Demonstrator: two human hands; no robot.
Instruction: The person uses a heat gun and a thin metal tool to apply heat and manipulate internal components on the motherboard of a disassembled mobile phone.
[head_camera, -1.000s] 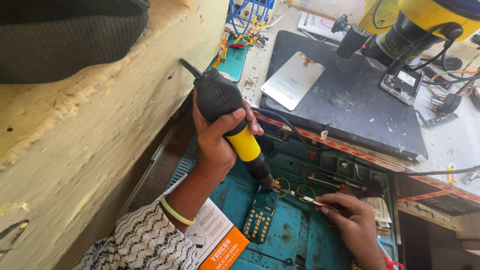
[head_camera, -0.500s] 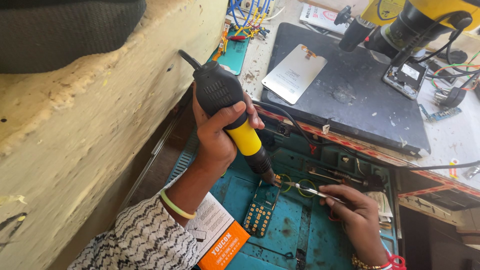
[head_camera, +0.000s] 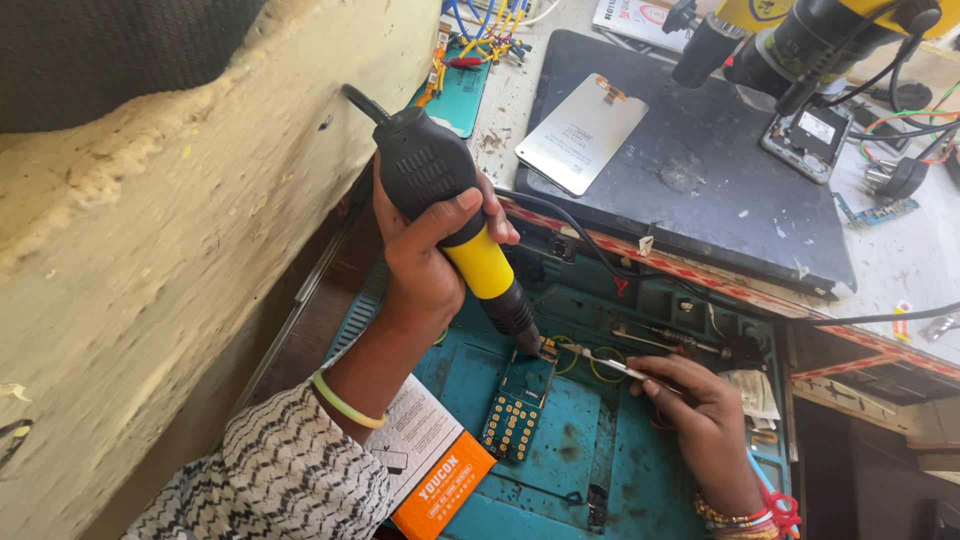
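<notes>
My left hand (head_camera: 425, 265) grips a black and yellow hot-air tool (head_camera: 450, 215), its nozzle pointing down at the top end of a small phone circuit board (head_camera: 517, 405) with a gold keypad grid. The board lies on a teal work mat (head_camera: 570, 440). My right hand (head_camera: 700, 420) holds thin metal tweezers (head_camera: 600, 360), whose tips reach the same top end of the board, right beside the nozzle.
A cream wall (head_camera: 180, 250) stands close on the left. A dark pad (head_camera: 700, 180) at the back carries a silver phone panel (head_camera: 582, 133). A yellow microscope (head_camera: 800, 30) and wires sit top right. An orange and white box (head_camera: 430, 470) lies by my left forearm.
The nozzle has come down closer to the board's top end. My right hand has brought the tweezers left, up to the nozzle.
</notes>
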